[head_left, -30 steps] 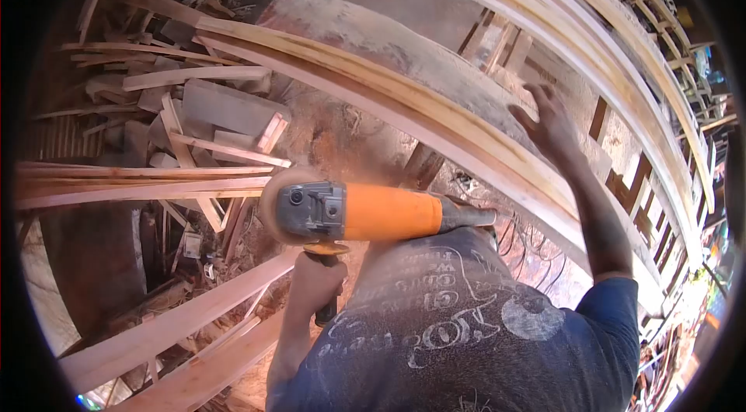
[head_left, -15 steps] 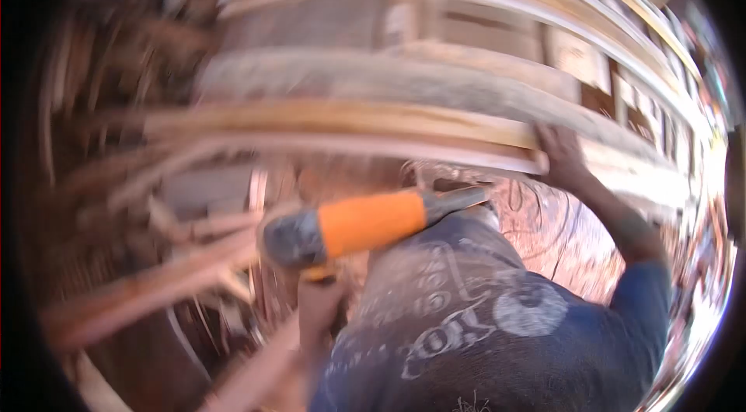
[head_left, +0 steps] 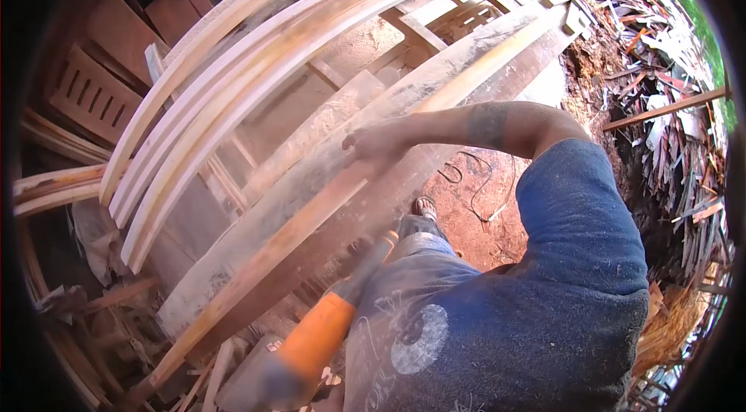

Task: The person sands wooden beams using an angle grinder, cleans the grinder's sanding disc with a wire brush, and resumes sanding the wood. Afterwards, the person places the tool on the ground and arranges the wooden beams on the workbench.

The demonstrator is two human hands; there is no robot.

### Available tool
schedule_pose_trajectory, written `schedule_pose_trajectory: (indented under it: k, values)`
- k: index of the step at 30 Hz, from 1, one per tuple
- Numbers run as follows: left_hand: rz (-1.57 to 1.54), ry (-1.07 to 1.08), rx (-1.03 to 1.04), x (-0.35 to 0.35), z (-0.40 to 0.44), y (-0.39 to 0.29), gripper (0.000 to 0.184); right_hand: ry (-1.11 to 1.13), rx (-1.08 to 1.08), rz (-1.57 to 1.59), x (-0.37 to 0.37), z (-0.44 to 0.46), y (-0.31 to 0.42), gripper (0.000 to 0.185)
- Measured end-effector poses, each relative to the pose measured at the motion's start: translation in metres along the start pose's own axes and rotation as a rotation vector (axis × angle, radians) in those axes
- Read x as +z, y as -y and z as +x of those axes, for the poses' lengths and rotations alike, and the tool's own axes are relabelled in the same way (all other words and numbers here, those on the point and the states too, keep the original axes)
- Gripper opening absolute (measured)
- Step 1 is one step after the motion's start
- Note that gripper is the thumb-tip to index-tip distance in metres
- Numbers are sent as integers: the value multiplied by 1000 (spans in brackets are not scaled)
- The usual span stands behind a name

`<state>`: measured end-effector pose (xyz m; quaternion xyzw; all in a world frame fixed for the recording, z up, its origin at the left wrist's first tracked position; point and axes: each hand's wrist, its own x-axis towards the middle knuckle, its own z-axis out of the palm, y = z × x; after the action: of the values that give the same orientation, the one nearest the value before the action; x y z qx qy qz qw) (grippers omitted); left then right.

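Observation:
My right hand (head_left: 379, 149) reaches across my body, its fingers curled over the edge of a long wooden strip (head_left: 268, 253); blur softens the fingertips. The strip lies along a wide dusty board (head_left: 221, 276). At the lower left hangs an orange and dark grey power tool (head_left: 317, 334) with a tapered nose, close to my body and pointing up and away. My left hand (head_left: 332, 395) is under the tool's rear end, at its handle, and mostly hidden by the tool.
Several curved wooden strips (head_left: 233, 105) rest across the frame beyond. A slotted wooden panel (head_left: 92, 93) leans at the left. Scrap wood and shavings (head_left: 668, 86) are heaped at the right. A dark cable (head_left: 486, 194) lies on the reddish ground by my foot (head_left: 425, 207).
The view has turned and steadied, so the boards now run diagonally. The tool's nose points more steeply upward and sits lower in view. My right hand is still at the strip.

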<state>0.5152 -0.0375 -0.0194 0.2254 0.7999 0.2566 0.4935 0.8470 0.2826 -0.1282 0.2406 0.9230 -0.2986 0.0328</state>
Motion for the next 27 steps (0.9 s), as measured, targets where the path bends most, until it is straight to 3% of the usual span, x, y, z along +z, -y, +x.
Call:
schedule_pose_trajectory:
  k: [2, 6, 9, 15, 22, 25, 27]
  values:
    - [14, 12, 0, 8, 0, -6, 17, 95, 177, -106, -29, -9, 30, 54]
    - [44, 27, 10, 24, 1, -18, 18, -109, 105, -211, 6, -25, 27, 41]
    - [57, 42, 27, 44, 1, -25, 18, -70, 111, -122, -15, -27, 32, 36]
    - [75, 28, 37, 75, -14, -32, 18, -73, 123, -184, -21, -73, -4, 40]
    - [57, -11, 43, 106, -47, -29, 19, -81, 389, -58, -59, -196, -66, 52]
    - [34, -51, 31, 109, -76, -20, 19, -596, 40, -571, -49, -189, -44, 57]
    - [6, -79, 13, 104, -111, -9, 19, -572, -27, -174, -27, -171, 16, 61]
